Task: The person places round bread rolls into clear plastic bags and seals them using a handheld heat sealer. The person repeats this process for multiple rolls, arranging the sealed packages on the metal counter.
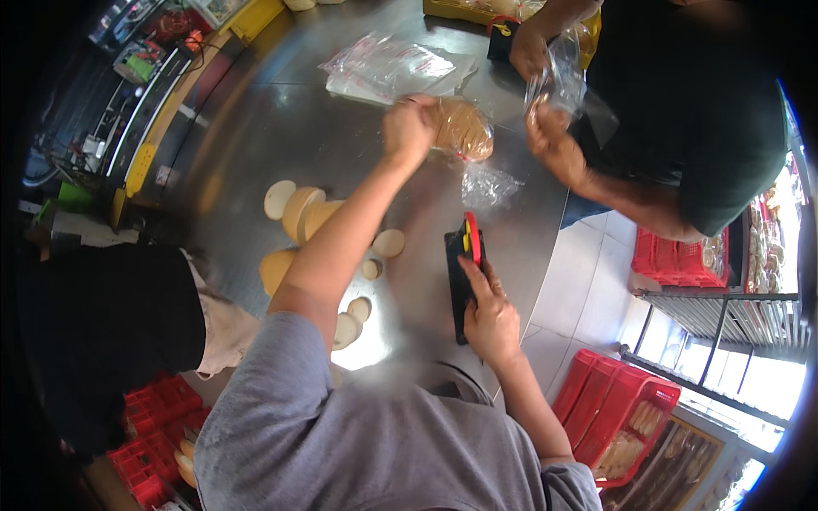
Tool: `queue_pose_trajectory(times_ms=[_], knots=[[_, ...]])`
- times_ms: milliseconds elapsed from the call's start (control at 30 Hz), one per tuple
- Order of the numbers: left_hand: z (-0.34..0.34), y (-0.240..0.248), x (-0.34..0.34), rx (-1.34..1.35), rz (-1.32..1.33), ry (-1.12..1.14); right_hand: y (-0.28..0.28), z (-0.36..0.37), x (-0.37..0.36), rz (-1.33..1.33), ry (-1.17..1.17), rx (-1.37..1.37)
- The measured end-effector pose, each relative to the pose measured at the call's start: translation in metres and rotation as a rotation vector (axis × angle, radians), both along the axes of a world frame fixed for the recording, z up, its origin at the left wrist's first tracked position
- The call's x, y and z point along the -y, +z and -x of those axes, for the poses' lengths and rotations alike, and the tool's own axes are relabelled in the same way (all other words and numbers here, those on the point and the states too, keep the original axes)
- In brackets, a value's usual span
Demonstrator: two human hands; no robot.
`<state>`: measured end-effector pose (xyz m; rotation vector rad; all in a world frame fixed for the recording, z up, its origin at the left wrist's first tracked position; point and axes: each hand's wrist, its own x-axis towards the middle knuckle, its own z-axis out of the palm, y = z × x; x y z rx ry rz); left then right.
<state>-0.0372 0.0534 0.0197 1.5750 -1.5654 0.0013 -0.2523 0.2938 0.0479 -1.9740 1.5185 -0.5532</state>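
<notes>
- Grey shirt (400,451) lies nearest us, well below the loaf (467,128), which sits in a clear bag over the table (243,145).
- Our left hand (407,132) is at the loaf's left end, its fingers seemingly clamped on the bagged bread; we judge that too hard a squeeze could crush the crust or split the film.
- Below the loaf, its loose bag tail (490,185) spreads, crumpled, toward the tool (473,240), red and yellow on top. If the tail bunched or caught there, we think the film could tear or the neck work loose.
- Our right hand (492,324) is further below the loaf, on or beside the tool and the black base (457,294); we cannot tell whether its fingers grip anything. Pushed sideways, the base might slide.
- Pale rounds (389,244) lie below and left of the loaf, some under our forearm; a sweeping elbow could scatter them.
- Right of the loaf, a co-worker's hands (554,140) handle another bag (558,81), close enough that arms might bump.
- Above the loaf, clear bags (388,68) carry reddish marks, too small to read. We find no legible brand, label or writing on the loaf's bag or the tool.
</notes>
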Motion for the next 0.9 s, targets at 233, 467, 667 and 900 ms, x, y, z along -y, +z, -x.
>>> queue_pose_trajectory(times_ms=[233, 467, 667, 900], knots=[[-0.051, -0.062, 0.120, 0.046, -0.311, -0.064, -0.003, 0.000, 0.000, -0.017, -0.030, 0.012], [-0.070, -0.077, 0.164, 0.314, -0.414, 0.095, 0.003, 0.002, 0.005, -0.030, -0.020, 0.021], [-0.102, -0.097, 0.190, 0.277, -0.406, 0.222, 0.001, 0.000, 0.004, 0.011, -0.015, 0.007], [-0.133, -0.020, 0.189, -1.262, -0.157, 0.046, 0.003, -0.002, 0.004, -0.025, -0.050, 0.006]])
